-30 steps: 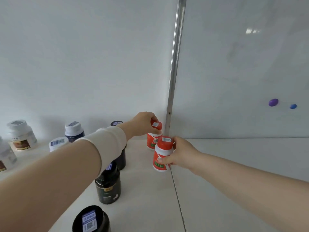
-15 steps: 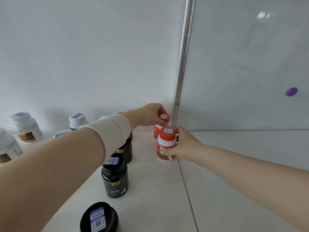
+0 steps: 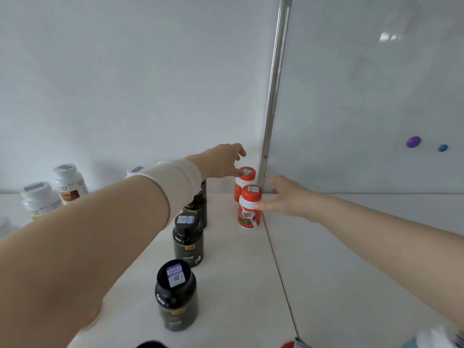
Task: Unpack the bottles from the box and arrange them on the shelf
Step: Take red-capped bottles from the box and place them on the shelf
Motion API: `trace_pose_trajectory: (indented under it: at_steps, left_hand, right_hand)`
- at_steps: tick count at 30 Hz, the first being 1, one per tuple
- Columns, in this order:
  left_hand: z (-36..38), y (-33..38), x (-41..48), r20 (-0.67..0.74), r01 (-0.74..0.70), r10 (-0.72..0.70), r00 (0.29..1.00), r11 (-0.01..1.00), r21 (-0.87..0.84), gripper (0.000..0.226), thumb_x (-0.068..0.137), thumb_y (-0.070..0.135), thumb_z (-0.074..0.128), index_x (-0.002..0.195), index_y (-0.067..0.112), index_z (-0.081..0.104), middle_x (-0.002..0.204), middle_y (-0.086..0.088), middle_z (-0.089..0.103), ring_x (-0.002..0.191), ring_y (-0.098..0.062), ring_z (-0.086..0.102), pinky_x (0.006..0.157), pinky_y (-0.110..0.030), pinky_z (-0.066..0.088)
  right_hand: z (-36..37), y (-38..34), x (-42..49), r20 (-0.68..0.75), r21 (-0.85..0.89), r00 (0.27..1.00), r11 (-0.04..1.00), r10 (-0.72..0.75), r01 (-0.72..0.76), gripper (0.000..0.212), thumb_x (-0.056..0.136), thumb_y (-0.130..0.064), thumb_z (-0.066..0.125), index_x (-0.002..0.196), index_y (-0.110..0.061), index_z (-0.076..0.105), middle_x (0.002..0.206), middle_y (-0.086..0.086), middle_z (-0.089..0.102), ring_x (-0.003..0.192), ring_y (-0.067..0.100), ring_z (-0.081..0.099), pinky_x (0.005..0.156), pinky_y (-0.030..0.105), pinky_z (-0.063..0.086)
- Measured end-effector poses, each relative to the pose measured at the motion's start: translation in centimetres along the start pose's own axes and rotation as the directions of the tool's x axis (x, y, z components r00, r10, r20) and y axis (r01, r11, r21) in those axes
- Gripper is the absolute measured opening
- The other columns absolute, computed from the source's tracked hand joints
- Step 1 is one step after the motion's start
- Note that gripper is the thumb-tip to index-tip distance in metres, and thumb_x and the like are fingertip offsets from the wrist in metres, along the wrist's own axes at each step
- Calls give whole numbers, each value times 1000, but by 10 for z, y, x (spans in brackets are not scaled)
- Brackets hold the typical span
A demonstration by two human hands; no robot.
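In the head view, two red-capped bottles stand upright on the white shelf (image 3: 238,277) beside the metal post (image 3: 274,96), the rear bottle (image 3: 244,182) just at 12 o'clock of the front bottle (image 3: 248,212). The left hand (image 3: 222,160) hovers with fingers loose and spread at the rear bottle's cap, and the right hand (image 3: 287,198), fingers nearly straight, touches the front bottle's neck from 3 o'clock. Black bottles (image 3: 188,239) line up toward 7 o'clock.

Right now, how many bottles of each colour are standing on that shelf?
Red-capped bottles: 2
Black bottles: 3
White-capped bottles: 3
Total: 8 in plain view. The sleeve covers part of the black row, so more may stand behind it.
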State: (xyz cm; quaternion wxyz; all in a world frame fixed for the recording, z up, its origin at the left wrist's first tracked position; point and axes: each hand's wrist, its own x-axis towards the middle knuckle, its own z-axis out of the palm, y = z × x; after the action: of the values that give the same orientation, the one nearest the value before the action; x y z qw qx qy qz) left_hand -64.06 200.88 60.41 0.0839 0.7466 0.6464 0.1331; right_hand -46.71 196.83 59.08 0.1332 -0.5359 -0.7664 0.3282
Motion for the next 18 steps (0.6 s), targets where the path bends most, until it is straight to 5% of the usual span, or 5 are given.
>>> trace_pose_trajectory:
  at_steps: [5,11,18]
  left_hand:
    - [-34,11,-63,-40,-32,72,997,792,610,48,93,32,53,137,20,37,132,-4,49,118,-24,51,89,-34,42]
    - [-59,22,-178,-145,115,0,989,611,783,39,94,28,49,131,15,42,122,-5,54,112,-24,53,81,-31,42]
    - [-96,2,-324,-251,296,-157,955,508,809,41,94,31,50,130,15,43,122,-5,56,110,-24,55,82,-32,45]
  right_hand:
    - [-7,-20,-35,-146,-401,984,915,-99,33,67,86,-39,61,138,-9,32,139,13,41,125,29,44,92,31,39]
    - [19,-55,-98,-181,-674,906,719,-382,168,52,92,-33,48,136,-8,34,136,15,39,126,32,38,99,41,35]
    - [89,-137,-157,-60,-682,815,620,-576,388,48,94,-29,45,136,-8,35,136,15,39,125,32,37,98,41,35]
